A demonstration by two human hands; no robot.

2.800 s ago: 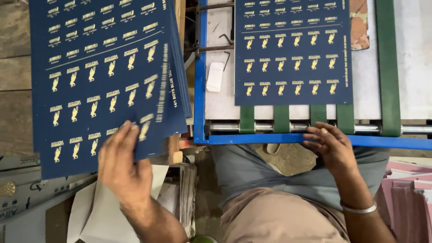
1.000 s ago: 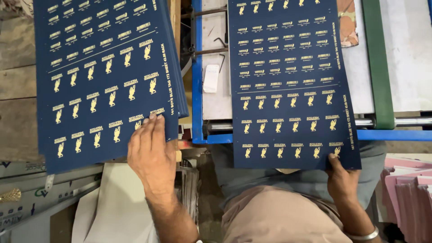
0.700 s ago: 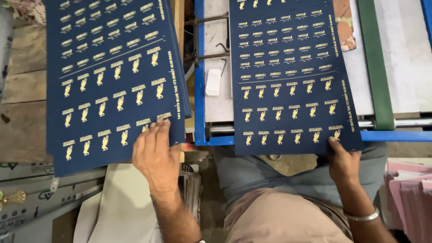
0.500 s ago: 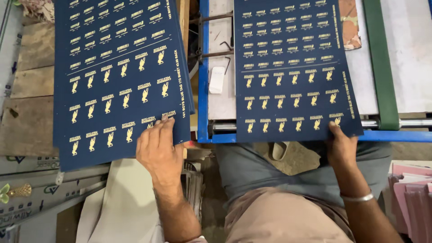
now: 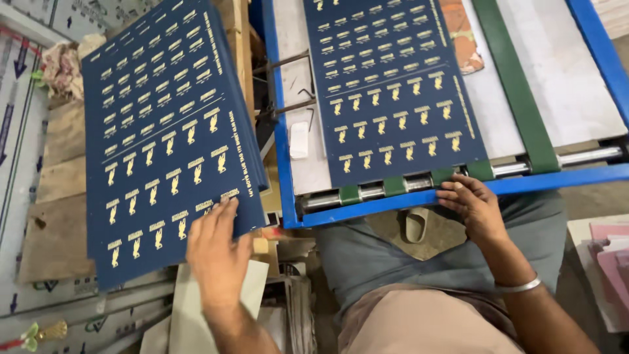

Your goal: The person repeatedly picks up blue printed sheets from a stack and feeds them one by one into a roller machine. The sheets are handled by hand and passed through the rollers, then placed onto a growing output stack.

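Left hand (image 5: 216,252) flat on navy gold-printed sheet stack (image 5: 164,144); right hand (image 5: 473,204) fingers spread at table sheet (image 5: 393,92) edge.

Navy sheets (image 5: 167,151) with gold motifs; blue-framed table (image 5: 283,151), seemingly green belts (image 5: 514,85).

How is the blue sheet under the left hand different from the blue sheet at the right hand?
The left sheet tops a stack on wooden boards; the right sheet lies single on the blue-framed machine table. The left hand rests flat on its sheet; the right hand touches only its sheet's near edge. Both are dark blue with rows of gold prints.
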